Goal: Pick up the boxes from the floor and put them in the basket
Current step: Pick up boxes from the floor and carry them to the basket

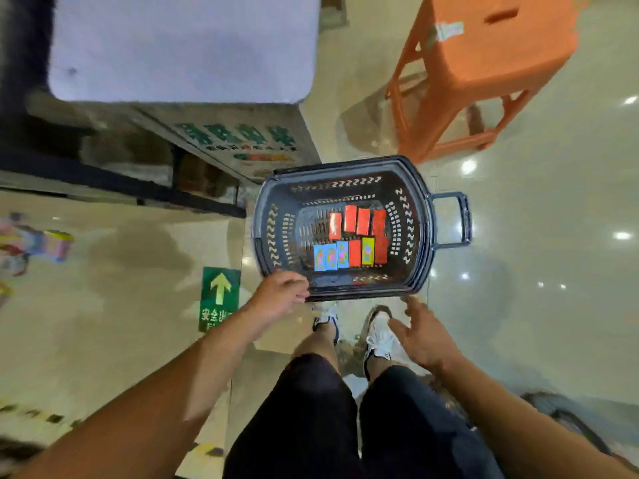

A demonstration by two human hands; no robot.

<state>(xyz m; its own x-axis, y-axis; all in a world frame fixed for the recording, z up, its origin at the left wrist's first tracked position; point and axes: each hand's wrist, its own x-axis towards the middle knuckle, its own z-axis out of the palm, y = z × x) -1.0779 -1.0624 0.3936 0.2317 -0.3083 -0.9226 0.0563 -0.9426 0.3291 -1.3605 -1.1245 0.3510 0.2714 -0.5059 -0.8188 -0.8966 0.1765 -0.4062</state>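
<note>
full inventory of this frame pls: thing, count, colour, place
basket: 1, dark blue-grey, on floor ahead of the feet
red boxes: about 7, in basket
blue boxes: about 3, basket's near row
yellow box: 1, near row
stool: 1, orange, upper right
arrow sign: 1, green, on floor, left of basket
carton: 1, green print, upper left
left hand: grips basket's near rim
right hand: open, near rim, holding nothing
shoes: 2, white

A single wide-angle head camera looks steeply down from standing height at the tiled floor [518, 305], facing forward past the person's own legs and shoes (edges bend with the lens). The basket [418, 216] lies near centre, close below.
</note>
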